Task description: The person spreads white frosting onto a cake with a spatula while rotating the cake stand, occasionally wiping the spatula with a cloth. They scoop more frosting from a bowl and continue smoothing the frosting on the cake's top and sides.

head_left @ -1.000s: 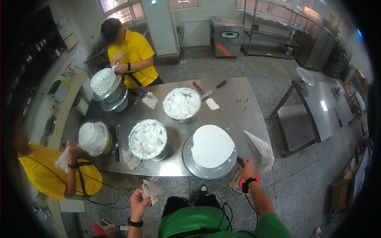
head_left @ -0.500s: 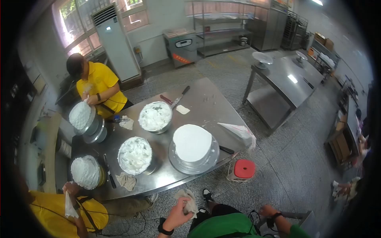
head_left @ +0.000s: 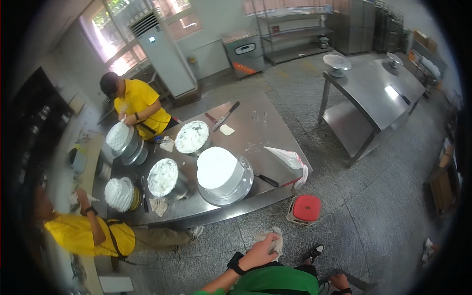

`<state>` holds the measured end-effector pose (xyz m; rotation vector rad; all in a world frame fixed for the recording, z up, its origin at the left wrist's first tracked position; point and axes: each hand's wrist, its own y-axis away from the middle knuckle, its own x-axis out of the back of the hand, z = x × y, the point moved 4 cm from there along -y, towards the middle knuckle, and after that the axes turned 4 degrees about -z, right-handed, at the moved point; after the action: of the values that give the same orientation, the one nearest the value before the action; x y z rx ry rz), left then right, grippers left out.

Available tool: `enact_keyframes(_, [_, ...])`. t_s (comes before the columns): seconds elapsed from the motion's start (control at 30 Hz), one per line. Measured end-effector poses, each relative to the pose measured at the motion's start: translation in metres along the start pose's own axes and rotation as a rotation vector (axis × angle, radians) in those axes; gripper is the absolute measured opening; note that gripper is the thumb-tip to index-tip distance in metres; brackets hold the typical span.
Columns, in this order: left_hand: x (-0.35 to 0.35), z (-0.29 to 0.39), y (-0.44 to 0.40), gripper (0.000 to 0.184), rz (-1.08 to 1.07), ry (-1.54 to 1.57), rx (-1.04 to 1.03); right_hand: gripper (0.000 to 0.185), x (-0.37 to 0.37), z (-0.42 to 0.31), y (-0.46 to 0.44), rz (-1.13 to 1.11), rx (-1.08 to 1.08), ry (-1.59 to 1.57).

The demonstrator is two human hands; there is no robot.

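My left hand (head_left: 261, 252), wearing a dark wristband, is closed around a pale crumpled cloth (head_left: 276, 240) in front of my green shirt. My right hand (head_left: 339, 281) is low at the bottom edge, near a grey metal frame; its fingers are too small and blurred to read. Ahead, a smooth white-frosted cake (head_left: 216, 169) sits on a metal turntable (head_left: 228, 199) at the table's near side. A dark-handled spatula (head_left: 267, 180) pokes out beside it. Right of that lies a filled piping bag (head_left: 285, 158).
Two bowls of white cream (head_left: 192, 137) (head_left: 163, 178) stand on the steel table (head_left: 255, 118). Two people in yellow shirts (head_left: 140, 103) (head_left: 91, 235) work at frosted cakes on the left. A red-topped stool (head_left: 306, 209) is on the floor. Another steel table (head_left: 366, 105) holds turntables.
My view has swung, shifting the scene. My left hand, still gripping the cloth, appears further right in view. The person at lower left has raised their hands and stands more upright.
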<state>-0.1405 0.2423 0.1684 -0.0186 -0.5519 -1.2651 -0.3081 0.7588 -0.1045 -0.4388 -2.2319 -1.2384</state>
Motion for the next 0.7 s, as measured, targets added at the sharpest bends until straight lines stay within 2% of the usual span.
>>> enact_keyframes(0.03, [-0.014, 0.014, -0.017, 0.058, -0.019, -0.012, 0.005, 0.029, 0.028, 0.0, 0.006, -0.081, -0.271, -0.249])
enact_keyframes(0.07, [-0.031, 0.027, -0.035, 0.056, -0.035, -0.021, 0.005, 0.029, 0.044, 0.024, -0.005, -0.093, -0.248, -0.231])
enact_keyframes(0.13, [-0.065, 0.042, -0.067, 0.056, 0.018, -0.014, 0.033, 0.06, 0.081, 0.055, -0.013, -0.098, -0.034, -0.164])
enact_keyframes(0.17, [-0.076, 0.049, -0.081, 0.055, 0.031, -0.021, 0.047, 0.047, 0.104, 0.055, -0.012, -0.063, 0.006, -0.021])
enact_keyframes(0.23, [-0.094, 0.069, -0.11, 0.056, 0.05, -0.013, 0.036, 0.044, 0.166, 0.018, -0.009, -0.052, -0.044, 0.006])
enact_keyframes(0.3, [-0.11, 0.095, -0.138, 0.056, 0.047, 0.022, 0.035, 0.035, 0.202, 0.04, -0.026, 0.02, -0.122, 0.092])
enact_keyframes(0.4, [-0.123, 0.131, -0.181, 0.056, 0.093, 0.029, -0.004, 0.027, 0.253, 0.021, -0.08, 0.118, -0.014, 0.092])
enact_keyframes(0.47, [-0.133, 0.141, -0.214, 0.057, 0.081, 0.073, 0.009, 0.027, 0.291, -0.011, -0.107, 0.108, 0.023, 0.087])
enact_keyframes(0.53, [-0.136, 0.16, -0.254, 0.057, 0.142, 0.012, -0.139, 0.028, 0.315, -0.013, -0.137, 0.127, 0.017, 0.068])
enact_keyframes(0.57, [-0.141, 0.166, -0.275, 0.057, 0.115, 0.022, -0.159, 0.029, 0.32, -0.01, -0.16, 0.122, 0.105, 0.069])
enact_keyframes(0.6, [-0.143, 0.169, -0.297, 0.057, 0.107, 0.068, -0.137, 0.03, 0.33, -0.008, -0.176, 0.118, 0.193, 0.07])
enact_keyframes(0.63, [-0.144, 0.171, -0.324, 0.056, 0.103, 0.111, -0.112, 0.03, 0.356, -0.022, -0.182, 0.138, 0.172, 0.066])
enact_keyframes(0.7, [-0.151, 0.169, -0.38, 0.056, 0.086, 0.155, -0.14, 0.03, 0.404, -0.056, -0.2, 0.055, 0.186, -0.119])
